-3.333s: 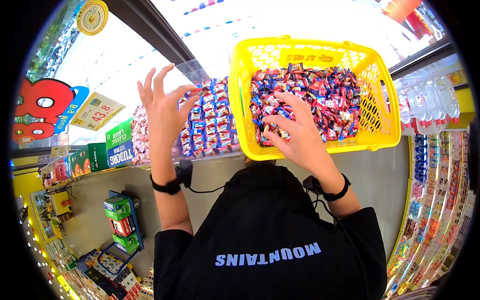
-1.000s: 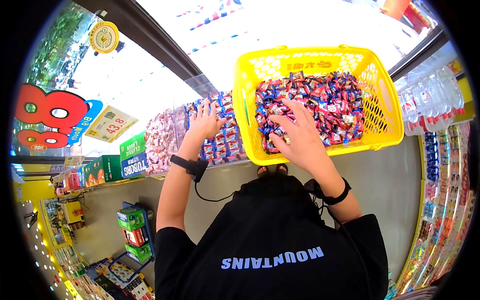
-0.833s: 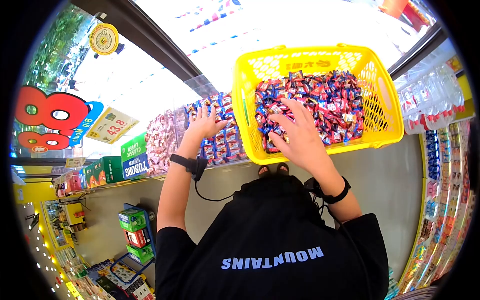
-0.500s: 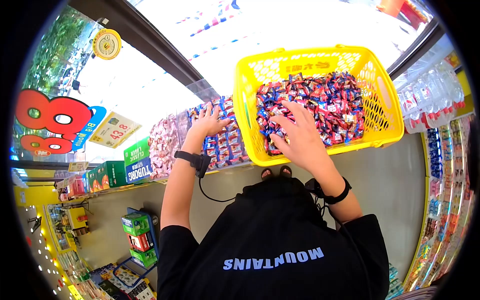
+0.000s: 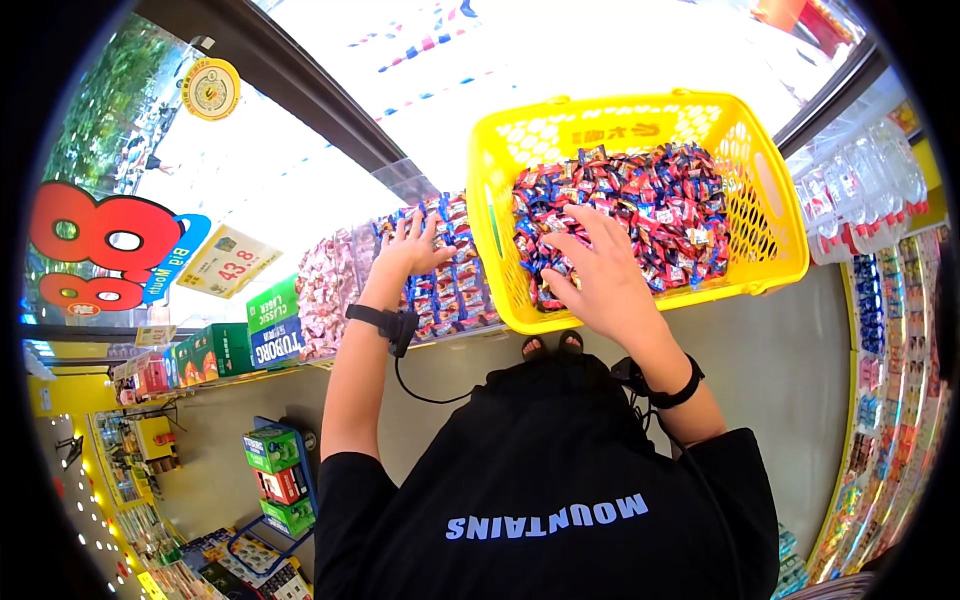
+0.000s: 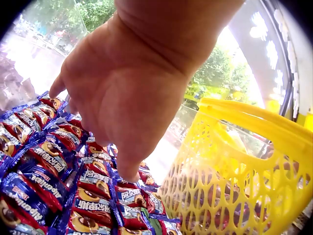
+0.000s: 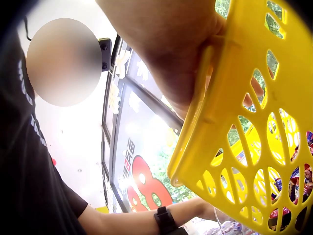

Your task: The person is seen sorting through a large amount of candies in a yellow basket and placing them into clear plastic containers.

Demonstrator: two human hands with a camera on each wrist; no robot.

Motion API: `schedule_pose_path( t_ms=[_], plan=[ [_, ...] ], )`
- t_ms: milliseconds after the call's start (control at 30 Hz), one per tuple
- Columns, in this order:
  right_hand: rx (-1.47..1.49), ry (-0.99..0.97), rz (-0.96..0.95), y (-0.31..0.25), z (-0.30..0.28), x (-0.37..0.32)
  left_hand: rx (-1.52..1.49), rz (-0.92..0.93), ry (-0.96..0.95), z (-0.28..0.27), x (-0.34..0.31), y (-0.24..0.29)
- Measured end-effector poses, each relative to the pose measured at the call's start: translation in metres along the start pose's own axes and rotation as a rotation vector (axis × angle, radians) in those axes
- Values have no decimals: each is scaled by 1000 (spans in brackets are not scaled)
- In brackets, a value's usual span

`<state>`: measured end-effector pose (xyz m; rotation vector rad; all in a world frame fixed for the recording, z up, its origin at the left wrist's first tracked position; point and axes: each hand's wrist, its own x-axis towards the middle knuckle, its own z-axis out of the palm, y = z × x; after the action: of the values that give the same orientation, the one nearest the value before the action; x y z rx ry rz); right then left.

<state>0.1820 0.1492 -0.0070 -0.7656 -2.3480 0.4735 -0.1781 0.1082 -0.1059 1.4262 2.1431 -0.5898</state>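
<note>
Many candies (image 5: 670,215) by window (image 5: 580,45), grey floor (image 5: 770,390)

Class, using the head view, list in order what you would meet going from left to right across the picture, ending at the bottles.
Red number sign, price card, pink-wrapped sweets, left hand, yellow basket, clear bottles.

Seeing red 88 sign (image 5: 95,236) and 43.8 price card (image 5: 228,262) at head-frame left, stacked boxes (image 5: 283,484) lower left, clear bottles (image 5: 862,188) upper right, stocked shelves (image 5: 885,400) far right.
</note>
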Motion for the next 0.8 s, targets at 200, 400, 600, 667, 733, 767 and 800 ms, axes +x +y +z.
schedule_pose_path(
  t_ms=[200, 400, 600, 667, 733, 767, 800],
  plan=[
    [7, -15, 10, -2, -1, 1, 24, -17, -24, -7, -11, -5],
    [13, -29, 10, 1, -3, 0, 24, 0, 200, -24, -56, -2],
    [-11, 37, -11, -3, -1, 2, -98, 252, 836, -24, -120, 24],
    [-49, 30, -6, -4, -1, 3, -205, 342, 932, -28, -132, 43],
    [-79, 38, -13, -5, 1, 2, -324, 428, 951, -32, -143, 61],
    [-94, 26, -12, -8, -1, 3, -340, 476, 957, -32, -145, 71],
    [-98, 29, -7, -10, 0, 3, -383, 531, 958, -30, -145, 79]
  ],
)
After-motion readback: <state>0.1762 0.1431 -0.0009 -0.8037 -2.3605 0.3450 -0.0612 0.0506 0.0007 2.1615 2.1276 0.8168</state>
